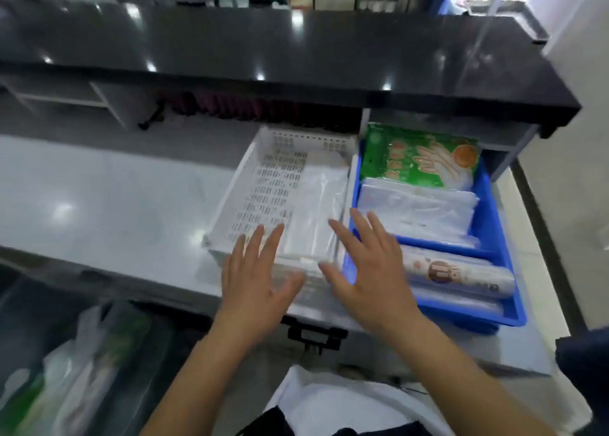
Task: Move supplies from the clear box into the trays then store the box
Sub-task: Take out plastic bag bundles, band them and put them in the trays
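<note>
A white perforated tray [230, 185] sits on the grey counter, with a stack of clear plastic bags [316, 201] lying along its right side. Beside it on the right stands a blue tray [514, 307] holding a green glove packet [418, 155], more clear bags [418, 211] and a printed roll [458, 274]. My left hand [260, 277] hovers flat over the white tray's front edge, fingers straight. My right hand [369, 264] is spread over the gap between the two trays, holding nothing. The clear box [82, 363] with bagged supplies shows blurred at lower left.
A black raised shelf [296, 56] overhangs the back of the counter. The grey counter [99, 205] stretches left of the trays. A black latch [313, 333] sits under the counter's front edge. A white cloth [329, 399] lies on my lap.
</note>
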